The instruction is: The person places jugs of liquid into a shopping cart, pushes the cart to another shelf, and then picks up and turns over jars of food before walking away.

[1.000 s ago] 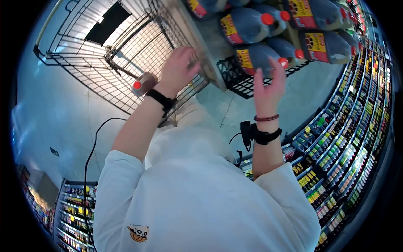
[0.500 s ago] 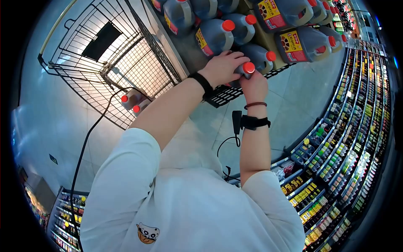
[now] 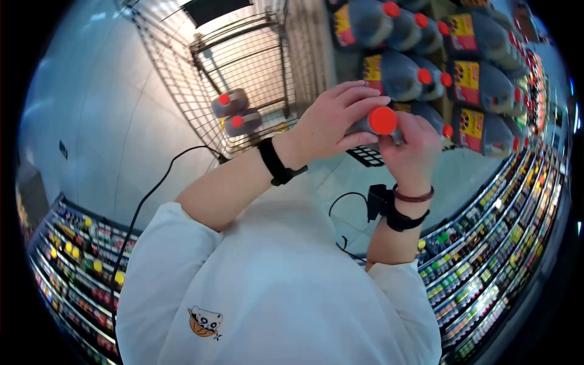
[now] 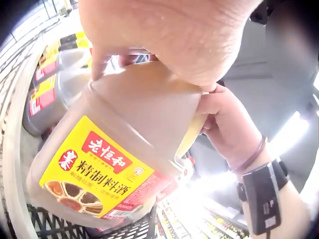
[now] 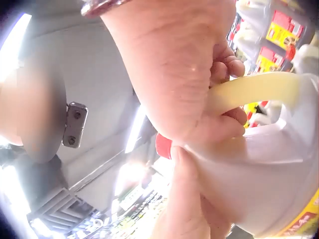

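Observation:
Both hands hold a large cooking wine jug (image 4: 114, 149) with a red cap (image 3: 382, 120) and a yellow and red label. My left hand (image 3: 328, 118) grips it around the shoulder just below the cap, fingers on one side and thumb on the other. Opposite, my right hand (image 3: 412, 149) has its fingers curled through the pale yellow handle (image 5: 259, 92). The jug leans in the left wrist view, its base close over a black plastic crate (image 4: 134, 230). Two similar jugs, one jug (image 3: 230, 103) beside another jug (image 3: 244, 123), sit in the wire shopping cart (image 3: 234, 35).
Rows of matching jugs (image 3: 477, 82) stand stacked beyond my hands, beside the cart. Curved-looking store shelves (image 3: 505, 225) full of bottles line the right, with more shelves (image 3: 79, 261) at lower left. A black cable (image 3: 140, 201) runs past my left arm.
One second ago my left hand was by the cart and my right hand reached toward the jugs. Both hands then took hold of one jug, which has come up nearer my head.

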`<state>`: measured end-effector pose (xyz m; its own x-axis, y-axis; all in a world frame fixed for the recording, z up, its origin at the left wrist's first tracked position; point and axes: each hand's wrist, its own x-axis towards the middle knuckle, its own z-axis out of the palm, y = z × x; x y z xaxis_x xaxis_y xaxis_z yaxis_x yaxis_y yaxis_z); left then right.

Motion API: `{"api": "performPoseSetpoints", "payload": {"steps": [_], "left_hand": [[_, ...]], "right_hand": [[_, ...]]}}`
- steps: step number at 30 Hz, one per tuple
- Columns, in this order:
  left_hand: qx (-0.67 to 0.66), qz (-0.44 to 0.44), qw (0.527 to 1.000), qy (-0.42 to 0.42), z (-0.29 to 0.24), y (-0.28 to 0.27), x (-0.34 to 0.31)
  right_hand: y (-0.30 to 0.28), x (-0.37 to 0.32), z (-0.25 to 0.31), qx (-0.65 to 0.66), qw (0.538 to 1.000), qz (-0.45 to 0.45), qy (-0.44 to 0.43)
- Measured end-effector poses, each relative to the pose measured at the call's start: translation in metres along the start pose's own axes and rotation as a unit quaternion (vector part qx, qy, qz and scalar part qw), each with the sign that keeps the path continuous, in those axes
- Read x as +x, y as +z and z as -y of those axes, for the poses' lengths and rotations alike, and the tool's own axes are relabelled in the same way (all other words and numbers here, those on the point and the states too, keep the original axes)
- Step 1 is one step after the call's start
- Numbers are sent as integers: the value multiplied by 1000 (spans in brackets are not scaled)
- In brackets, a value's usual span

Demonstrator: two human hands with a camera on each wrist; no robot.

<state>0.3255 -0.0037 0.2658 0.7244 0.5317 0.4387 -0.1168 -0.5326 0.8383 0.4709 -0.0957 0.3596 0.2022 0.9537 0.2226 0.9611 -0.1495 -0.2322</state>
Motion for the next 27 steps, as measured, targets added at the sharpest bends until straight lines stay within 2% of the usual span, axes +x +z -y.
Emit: {"api": "performPoseSetpoints", "payload": {"steps": [2,4,6,8,12,13,15,16,18,19,20,22,24,27], "left_hand": [[-6,-23,999,-30,1,-44,-13],[-43,-2,994,-105,6,-90,-27],[-31,-26,991,-128,21,-132,-45],[39,-45,991,-123,40,-173,-61],[136,-20,976,-167,92,-234,-103],[136,-21,975,-174,106,-240,-113],[258,-5,949,-182,137,-247,-138],[254,-2,948,-191,155,-245,-150],[303,11,914,-270,187,-237,-168],[304,5,911,-280,200,-233,-176],[299,11,911,-284,213,-230,-183],[289,64,880,-372,235,-221,-196],[259,72,883,-385,249,-208,-209],[284,118,842,-443,257,-190,-216]], "right_hand": [[10,29,28,46,997,23,-65],[27,53,62,45,994,54,-88],[52,78,96,83,987,60,-123],[90,101,125,109,982,64,-142],[197,125,167,180,970,96,-133],[228,127,174,196,966,116,-126],[288,133,183,200,959,149,-136],[315,133,186,200,953,178,-144],[360,133,195,187,947,222,-141],[377,132,197,171,941,256,-142],[392,128,196,173,940,260,-136],[414,120,197,178,925,314,-117],[430,108,195,187,916,340,-100],[451,91,186,202,902,375,-76]]}}
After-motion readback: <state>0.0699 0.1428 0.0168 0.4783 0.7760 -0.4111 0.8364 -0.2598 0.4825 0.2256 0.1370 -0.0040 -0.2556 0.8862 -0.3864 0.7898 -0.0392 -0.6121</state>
